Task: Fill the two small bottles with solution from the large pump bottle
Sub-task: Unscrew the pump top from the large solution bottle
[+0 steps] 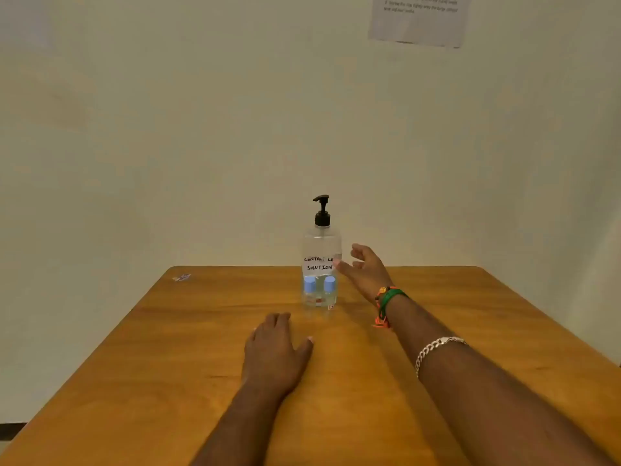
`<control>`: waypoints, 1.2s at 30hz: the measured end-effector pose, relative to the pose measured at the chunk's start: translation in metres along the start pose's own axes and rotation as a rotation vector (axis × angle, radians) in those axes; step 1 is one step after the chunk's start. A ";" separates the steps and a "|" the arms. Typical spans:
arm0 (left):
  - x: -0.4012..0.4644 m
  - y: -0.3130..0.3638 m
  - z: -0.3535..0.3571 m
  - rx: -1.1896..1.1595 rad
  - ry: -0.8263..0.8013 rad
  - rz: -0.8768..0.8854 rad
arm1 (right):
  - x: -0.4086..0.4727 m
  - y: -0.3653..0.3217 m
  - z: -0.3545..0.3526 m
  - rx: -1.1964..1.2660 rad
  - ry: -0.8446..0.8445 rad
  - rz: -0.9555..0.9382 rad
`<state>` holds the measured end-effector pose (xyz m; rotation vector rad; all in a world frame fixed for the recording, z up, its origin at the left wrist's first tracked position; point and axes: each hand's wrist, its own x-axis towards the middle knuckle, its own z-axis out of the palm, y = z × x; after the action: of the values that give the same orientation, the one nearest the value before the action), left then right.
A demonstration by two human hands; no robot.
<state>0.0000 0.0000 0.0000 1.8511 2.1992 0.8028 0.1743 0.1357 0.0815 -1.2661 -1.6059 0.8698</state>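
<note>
A large clear pump bottle [321, 245] with a black pump head and a handwritten white label stands upright near the far edge of the wooden table [201, 348]. Two small clear bottles with blue caps, one on the left [309, 292] and one on the right [330, 292], stand side by side just in front of it. My right hand [364, 270] hovers beside the pump bottle's right side, fingers spread and curved, holding nothing. My left hand [274, 353] lies flat on the table, palm down, a little in front of the small bottles.
A small scrap of wrapper [181, 277] lies at the table's far left corner. A printed paper sheet [418, 18] hangs on the cream wall behind. The table meets the wall at its far edge.
</note>
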 end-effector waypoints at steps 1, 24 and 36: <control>0.002 -0.001 0.003 0.022 -0.018 0.014 | 0.007 -0.002 0.003 0.022 -0.025 0.000; 0.006 -0.005 0.009 0.139 -0.064 0.005 | -0.037 0.027 -0.060 0.021 0.296 -0.024; -0.032 0.039 0.004 -0.251 0.089 0.108 | -0.135 0.017 -0.070 0.118 0.253 -0.042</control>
<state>0.0423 -0.0254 0.0085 1.8525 1.9527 1.1446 0.2566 0.0088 0.0623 -1.2031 -1.3567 0.7351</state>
